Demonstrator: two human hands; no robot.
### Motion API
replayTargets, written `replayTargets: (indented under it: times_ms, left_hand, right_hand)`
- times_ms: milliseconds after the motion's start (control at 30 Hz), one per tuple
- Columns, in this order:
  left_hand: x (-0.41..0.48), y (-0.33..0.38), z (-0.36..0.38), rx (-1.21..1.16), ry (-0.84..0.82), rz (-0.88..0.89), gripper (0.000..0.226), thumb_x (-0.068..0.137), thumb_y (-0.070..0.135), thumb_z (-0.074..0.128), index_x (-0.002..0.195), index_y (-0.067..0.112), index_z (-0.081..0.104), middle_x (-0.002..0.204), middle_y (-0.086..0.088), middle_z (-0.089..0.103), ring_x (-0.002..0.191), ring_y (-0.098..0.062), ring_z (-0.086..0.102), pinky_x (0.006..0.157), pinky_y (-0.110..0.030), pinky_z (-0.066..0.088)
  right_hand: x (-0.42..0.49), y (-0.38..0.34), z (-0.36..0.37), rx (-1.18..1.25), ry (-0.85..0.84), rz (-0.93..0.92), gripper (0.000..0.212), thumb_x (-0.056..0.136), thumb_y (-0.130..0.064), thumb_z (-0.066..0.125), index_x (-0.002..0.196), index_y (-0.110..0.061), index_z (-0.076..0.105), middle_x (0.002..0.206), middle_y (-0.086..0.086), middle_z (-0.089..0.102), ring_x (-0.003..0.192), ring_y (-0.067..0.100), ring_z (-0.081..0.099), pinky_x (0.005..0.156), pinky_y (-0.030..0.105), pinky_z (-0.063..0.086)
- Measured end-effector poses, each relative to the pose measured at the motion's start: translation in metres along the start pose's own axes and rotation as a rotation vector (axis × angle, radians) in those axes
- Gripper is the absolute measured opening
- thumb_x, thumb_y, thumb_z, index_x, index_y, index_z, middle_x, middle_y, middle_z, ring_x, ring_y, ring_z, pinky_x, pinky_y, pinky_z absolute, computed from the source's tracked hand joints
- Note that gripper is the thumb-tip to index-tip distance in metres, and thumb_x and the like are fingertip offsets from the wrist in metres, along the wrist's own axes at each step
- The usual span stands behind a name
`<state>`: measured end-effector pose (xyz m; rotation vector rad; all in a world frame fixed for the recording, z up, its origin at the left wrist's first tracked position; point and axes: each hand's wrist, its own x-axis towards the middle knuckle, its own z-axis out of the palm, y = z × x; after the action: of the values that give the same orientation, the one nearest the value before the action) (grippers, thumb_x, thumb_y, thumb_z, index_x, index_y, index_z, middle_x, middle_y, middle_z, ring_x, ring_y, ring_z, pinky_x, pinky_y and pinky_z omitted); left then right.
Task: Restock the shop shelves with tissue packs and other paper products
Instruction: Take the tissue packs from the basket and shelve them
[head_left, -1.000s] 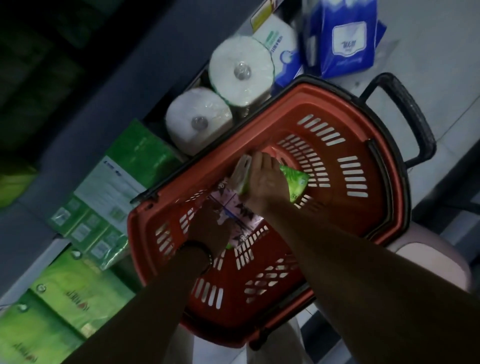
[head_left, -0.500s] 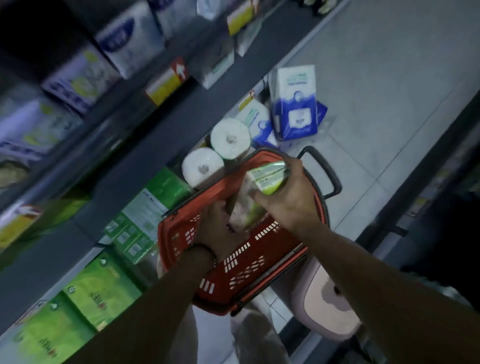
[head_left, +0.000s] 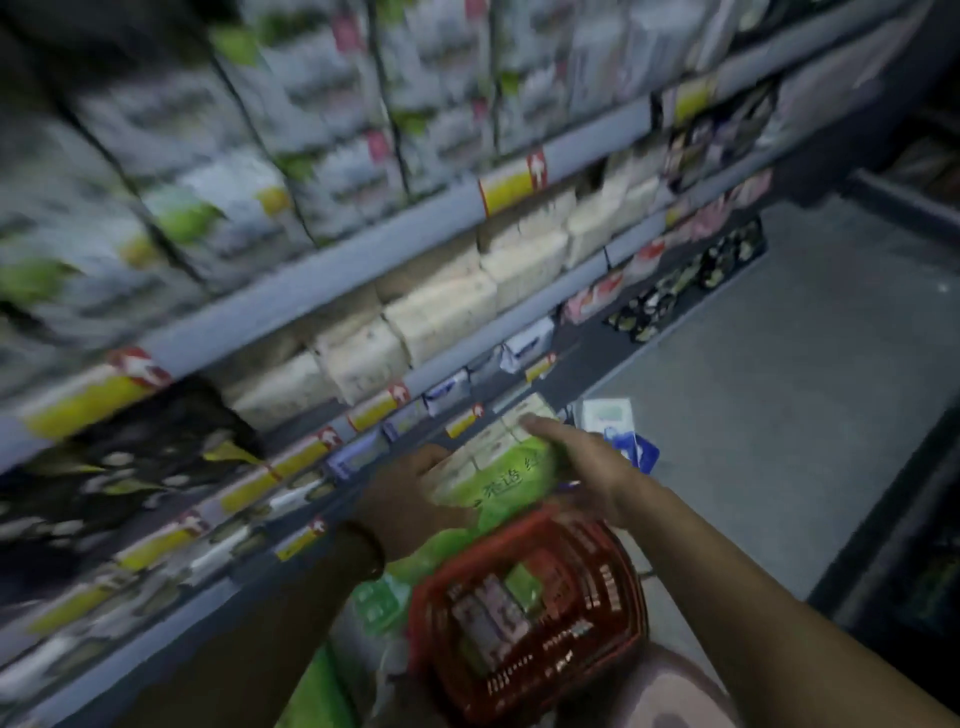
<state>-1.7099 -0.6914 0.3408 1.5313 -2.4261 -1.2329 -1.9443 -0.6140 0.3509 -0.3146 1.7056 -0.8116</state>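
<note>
Leftward, the shelves (head_left: 363, 249) are ranged beside the tissue pack (head_left: 493, 467), which is clasped at its sides by the left hand (head_left: 410, 499) and right hand (head_left: 587, 467) above the basket (head_left: 530, 613). Its long axis is pointed away along the shelf edge; the left hand is judged nearer the shelves.

Your tissue pack (head_left: 498, 462) was green-wrapped, with cream panels and green lettering. Your basket (head_left: 524, 618) was red, its walls slotted. Shelf edges (head_left: 363, 260) were grey-blue; price tags (head_left: 511, 184) yellow with red-and-white arrow corners. Middle-shelf packs (head_left: 441, 306) were cream. Floor (head_left: 779, 389) was grey.
</note>
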Motion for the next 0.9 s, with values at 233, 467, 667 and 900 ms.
replayTargets:
  times_ms: [233, 467, 667, 900]
  left_hand:
    - [-0.058, 0.072, -0.179, 0.255, 0.200, 0.058, 0.079, 0.064, 0.069, 0.086, 0.131, 0.033, 0.064, 0.127, 0.013, 0.065, 0.117, -0.017, 0.062, 0.096, -0.036, 0.052]
    - [-0.129, 0.124, -0.273, 0.312, 0.334, 0.113, 0.077, 0.065, 0.067, 0.086, 0.132, 0.035, 0.065, 0.132, 0.020, 0.064, 0.118, -0.005, 0.061, 0.098, -0.024, 0.051]
    - [-0.209, 0.138, -0.393, 0.358, 0.448, 0.154, 0.060, 0.063, 0.070, 0.086, 0.116, 0.044, 0.073, 0.102, 0.027, 0.072, 0.093, 0.011, 0.065, 0.082, -0.017, 0.053]
    - [-0.292, 0.141, -0.495, 0.510, 0.636, 0.174, 0.051, 0.078, 0.060, 0.081, 0.124, 0.043, 0.072, 0.111, 0.027, 0.074, 0.088, 0.019, 0.064, 0.070, -0.003, 0.046]
  right_hand:
    - [-0.105, -0.161, 0.017, -0.707, 0.049, -0.841, 0.072, 0.085, -0.057, 0.083, 0.146, -0.029, 0.058, 0.147, -0.003, 0.057, 0.134, 0.021, 0.056, 0.105, 0.032, 0.046]
    - [-0.197, -0.272, 0.053, -1.483, -0.123, -1.153, 0.078, 0.093, -0.056, 0.076, 0.160, -0.032, 0.046, 0.164, -0.010, 0.048, 0.149, 0.017, 0.047, 0.121, 0.036, 0.040]
    - [-0.280, -0.361, 0.096, -1.510, -0.118, -1.438, 0.059, 0.094, -0.056, 0.074, 0.147, -0.033, 0.060, 0.144, -0.012, 0.062, 0.132, 0.012, 0.057, 0.107, 0.033, 0.047]
    - [-0.355, -0.423, 0.160, -1.410, -0.082, -1.685, 0.064, 0.096, -0.058, 0.070, 0.151, -0.029, 0.058, 0.141, -0.020, 0.057, 0.124, -0.002, 0.052, 0.099, 0.015, 0.042]
